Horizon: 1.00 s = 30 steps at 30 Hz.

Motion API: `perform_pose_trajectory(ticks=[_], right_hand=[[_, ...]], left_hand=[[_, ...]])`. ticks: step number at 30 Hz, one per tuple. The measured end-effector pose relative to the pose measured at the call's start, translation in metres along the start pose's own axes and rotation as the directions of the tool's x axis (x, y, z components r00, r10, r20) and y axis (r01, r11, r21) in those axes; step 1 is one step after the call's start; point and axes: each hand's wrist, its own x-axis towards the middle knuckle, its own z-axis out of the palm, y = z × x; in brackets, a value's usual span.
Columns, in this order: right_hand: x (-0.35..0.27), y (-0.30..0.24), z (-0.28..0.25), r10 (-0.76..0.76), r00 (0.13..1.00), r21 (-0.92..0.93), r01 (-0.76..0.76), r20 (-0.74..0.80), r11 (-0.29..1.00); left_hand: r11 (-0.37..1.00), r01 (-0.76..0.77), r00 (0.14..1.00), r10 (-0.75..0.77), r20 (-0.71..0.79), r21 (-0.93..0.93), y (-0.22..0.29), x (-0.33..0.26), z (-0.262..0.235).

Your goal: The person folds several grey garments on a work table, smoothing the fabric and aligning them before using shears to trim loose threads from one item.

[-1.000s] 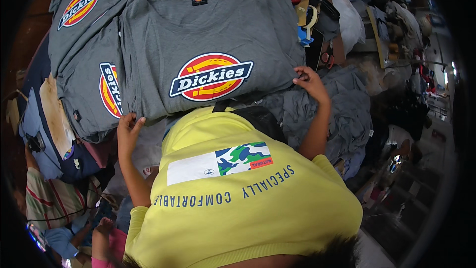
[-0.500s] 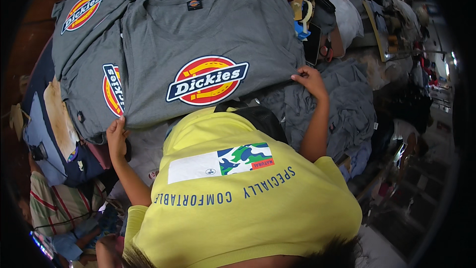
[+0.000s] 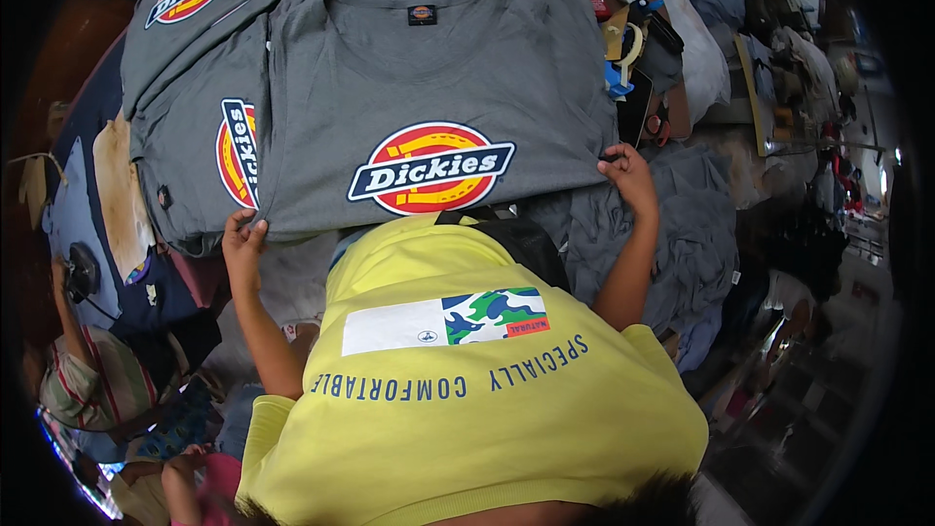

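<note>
Starting at the fingers: those of our left hand (image 3: 243, 239) are curled shut around the near left corner of the hem of the grey T-shirt (image 3: 438, 68), thumb on top and the cloth tucked inside. The fingers of our right hand (image 3: 628, 173) are bent in tight on the near right corner of the same hem. It looks like a pinch, though the tips are partly hidden by the fold.

With one hand on each bottom corner, the hem runs pretty straight between them. We'd say that's the reason for the wide grip: it keeps the shirt spread flat and square instead of bunching up.

The shirt lies back side up, collar at the far end, and its round red-and-yellow logo (image 3: 431, 168) with a dark blue banner sits just beyond our hands. It rests on top of more grey shirts (image 3: 185, 68) with the same logo. These fan out to the left and the far side, so it looks like a stack being kept tidy.

Under and beside the right hand is a rumpled heap of grey cloth (image 3: 682, 234), not laid out at all. Far right there's a clutter of tape and small tools (image 3: 633, 49). On the left, a scrap of cardboard (image 3: 122, 185) lies on the blue-covered counter (image 3: 78, 224). Nearest the camera is our yellow shirt (image 3: 467, 409).
</note>
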Motion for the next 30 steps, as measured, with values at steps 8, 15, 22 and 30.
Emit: perform_pose_trajectory(ticks=[8, 15, 22, 30], right_hand=[[0.008, -0.057, 0.073, -0.632, 0.76, -0.452, 0.515, -0.152, 0.728], [0.06, -0.08, 0.145, -0.705, 0.625, -0.752, 0.628, 0.334, 0.2], [0.166, -0.12, 0.135, -0.817, 0.563, -0.84, 0.497, 0.123, 0.216], [0.218, -0.136, 0.124, -0.791, 0.601, -0.695, 0.618, 0.115, 0.369]], left_hand=[[0.465, -0.549, 0.722, 0.683, 0.113, 0.695, 0.038, 0.002, 0.078], [-0.038, -0.593, 0.625, 0.609, 0.489, 0.804, 0.059, 0.074, 0.156], [-0.088, -0.557, 0.566, 0.688, 0.454, 0.826, 0.095, 0.175, 0.17], [0.127, -0.703, 0.509, 0.777, 0.37, 0.7, 0.125, 0.204, 0.17]])
